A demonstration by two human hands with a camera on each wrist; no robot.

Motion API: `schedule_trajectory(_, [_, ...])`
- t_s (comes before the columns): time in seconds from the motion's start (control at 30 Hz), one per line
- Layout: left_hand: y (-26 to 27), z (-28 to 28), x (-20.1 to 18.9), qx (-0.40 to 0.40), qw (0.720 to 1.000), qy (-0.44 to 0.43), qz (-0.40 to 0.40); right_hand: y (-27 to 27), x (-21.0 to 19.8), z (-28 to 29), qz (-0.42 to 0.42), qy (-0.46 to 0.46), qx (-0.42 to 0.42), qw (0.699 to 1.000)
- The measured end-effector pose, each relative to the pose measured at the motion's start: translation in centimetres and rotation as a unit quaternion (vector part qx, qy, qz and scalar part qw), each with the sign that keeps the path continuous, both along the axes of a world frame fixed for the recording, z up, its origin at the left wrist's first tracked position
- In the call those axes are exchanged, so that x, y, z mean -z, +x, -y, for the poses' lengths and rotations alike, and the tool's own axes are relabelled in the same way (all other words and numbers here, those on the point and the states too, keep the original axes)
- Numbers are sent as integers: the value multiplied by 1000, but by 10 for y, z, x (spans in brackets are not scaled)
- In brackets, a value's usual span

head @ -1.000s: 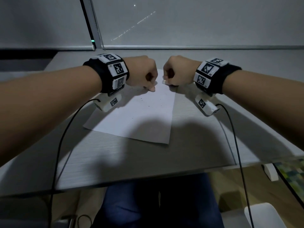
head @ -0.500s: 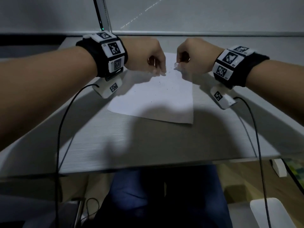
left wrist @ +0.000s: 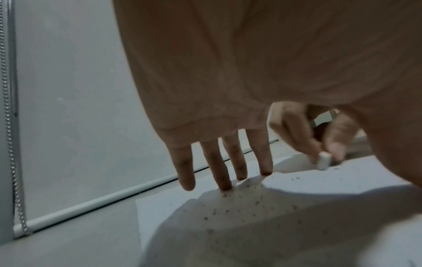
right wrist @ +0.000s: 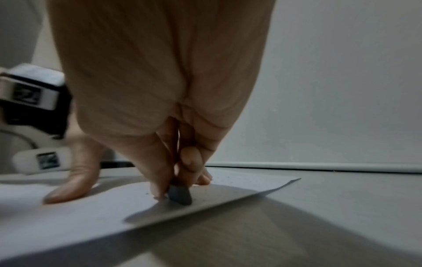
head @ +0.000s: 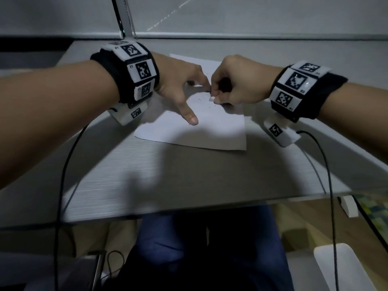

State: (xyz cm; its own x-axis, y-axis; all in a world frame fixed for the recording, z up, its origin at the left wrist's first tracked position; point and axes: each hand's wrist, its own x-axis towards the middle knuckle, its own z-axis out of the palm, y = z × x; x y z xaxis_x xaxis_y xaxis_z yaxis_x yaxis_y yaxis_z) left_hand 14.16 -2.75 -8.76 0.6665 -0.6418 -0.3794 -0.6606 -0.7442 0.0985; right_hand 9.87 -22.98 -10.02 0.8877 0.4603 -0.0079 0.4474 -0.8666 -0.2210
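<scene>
Right hand [head: 241, 82] is pinching a small white eraser [head: 212, 99] between thumb and fingertips, with its tip touching the paper [head: 210, 131] toward the far side. Left hand [head: 178, 85] is lying open, fingers spread straight, pressing the sheet onto the table [head: 147, 175]. Eraser is looking light and rubbery, so gripping low near the tip seems best. Paper is looking thin and floppy, likely sliding or creasing unless pinned close by. Dark crumbs [left wrist: 228, 207] are lying scattered on it.
</scene>
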Motion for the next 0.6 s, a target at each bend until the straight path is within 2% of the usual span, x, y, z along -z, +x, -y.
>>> schedule_trajectory(0.13, [-3, 5, -3, -8, 1000, -7, 1, -11, -6, 1, -32, -27, -49, 998])
schedule_trajectory(0.33, [-4, 5, -3, -25, 1000, -7, -9, -1, -5, 1, 12, -7, -5, 1000])
schedule_trajectory(0.53, [-8, 8, -6, -35, 999, -10, 6, -28, -9, 6, -50, -27, -60, 997])
schedule_trajectory(0.6, [-6, 8, -6, -33, 999, -11, 4, -26, -15, 8, -22, -13, -62, 998])
